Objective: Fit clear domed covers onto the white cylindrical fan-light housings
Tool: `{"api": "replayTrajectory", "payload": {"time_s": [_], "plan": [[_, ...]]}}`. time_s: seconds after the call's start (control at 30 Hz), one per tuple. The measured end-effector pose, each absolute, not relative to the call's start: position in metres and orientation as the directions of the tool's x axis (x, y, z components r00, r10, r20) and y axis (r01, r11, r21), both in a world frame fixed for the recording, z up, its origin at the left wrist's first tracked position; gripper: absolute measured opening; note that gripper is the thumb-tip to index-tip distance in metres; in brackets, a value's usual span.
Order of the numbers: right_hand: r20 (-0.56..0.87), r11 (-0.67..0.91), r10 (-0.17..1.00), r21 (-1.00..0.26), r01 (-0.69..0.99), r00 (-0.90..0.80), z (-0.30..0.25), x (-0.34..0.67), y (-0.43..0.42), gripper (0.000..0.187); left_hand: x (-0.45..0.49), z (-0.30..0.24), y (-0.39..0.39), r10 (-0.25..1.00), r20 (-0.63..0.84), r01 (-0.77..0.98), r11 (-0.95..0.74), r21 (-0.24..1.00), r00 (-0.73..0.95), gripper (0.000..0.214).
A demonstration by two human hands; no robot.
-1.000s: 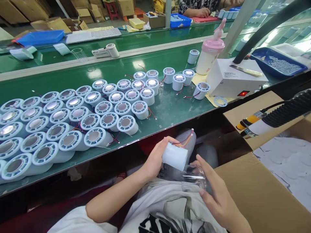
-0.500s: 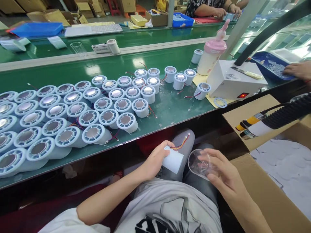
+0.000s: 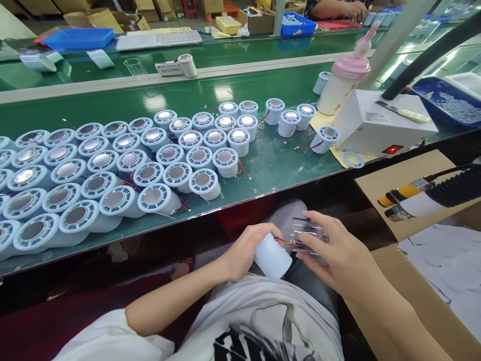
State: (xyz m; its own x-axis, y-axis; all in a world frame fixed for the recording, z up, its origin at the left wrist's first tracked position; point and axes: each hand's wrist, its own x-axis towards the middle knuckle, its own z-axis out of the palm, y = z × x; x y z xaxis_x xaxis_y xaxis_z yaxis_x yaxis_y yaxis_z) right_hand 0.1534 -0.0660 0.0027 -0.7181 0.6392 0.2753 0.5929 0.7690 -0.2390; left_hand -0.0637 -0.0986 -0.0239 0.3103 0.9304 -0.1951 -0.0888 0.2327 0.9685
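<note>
My left hand (image 3: 248, 250) is closed around a pale blue plastic cylinder (image 3: 273, 259), tilted over my lap. Thin red and yellow wires (image 3: 284, 241) run from it toward a clear plastic cup (image 3: 298, 231). My right hand (image 3: 330, 245) grips that cup, which lies sideways with its mouth toward the cylinder. The wire ends overlap the cup; whether they are inside it I cannot tell for sure. On the green bench stand many similar pale blue cylinders (image 3: 203, 183) with round metallic discs on top and loose wires.
A white box with a lit red switch (image 3: 393, 149) stands at the bench's right, beside a pink-lidded bottle (image 3: 349, 75). Below it, a cardboard box (image 3: 394, 291) holds white pieces near a black ribbed hose (image 3: 458, 188). A co-worker's arm (image 3: 338, 10) shows across the bench.
My right hand has turned the clear cup and brought it close to the cylinder. The wires now point right, to the cup, instead of upward. The view has shifted slightly.
</note>
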Motion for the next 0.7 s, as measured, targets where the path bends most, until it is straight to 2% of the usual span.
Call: {"api": "replayTrajectory", "payload": {"time_s": [0.13, 0.23, 0.47, 0.57, 0.7], "plan": [[0.041, 0.617, 0.698, -0.54, 0.572, -0.714, 0.004, 0.158, -0.064, 0.01, -0.072, -0.014, -0.094, 0.906, -0.102, 0.154, 0.042, 0.987, 0.41, 0.029], [-0.055, 0.493, 0.714, -0.668, 0.557, -0.698, 0.005, 0.16, -0.064, 0.004, -0.072, -0.01, -0.095, 0.91, -0.039, 0.192, -0.045, 0.98, 0.412, 0.023], [-0.04, 0.44, 0.754, -0.711, 0.549, -0.656, 0.001, 0.154, -0.071, 0.005, -0.063, -0.018, -0.096, 0.96, -0.02, 0.048, 0.007, 0.999, 0.278, 0.046], [-0.008, 0.446, 0.779, -0.696, 0.563, -0.627, -0.001, 0.156, -0.072, 0.002, -0.069, -0.016, -0.095, 0.936, -0.048, 0.006, 0.049, 0.999, 0.348, 0.052], [0.108, 0.496, 0.805, -0.66, 0.564, -0.583, -0.006, 0.162, -0.074, 0.011, -0.078, -0.006, -0.096, 0.893, -0.065, 0.141, 0.002, 0.99, 0.445, 0.049]]}}
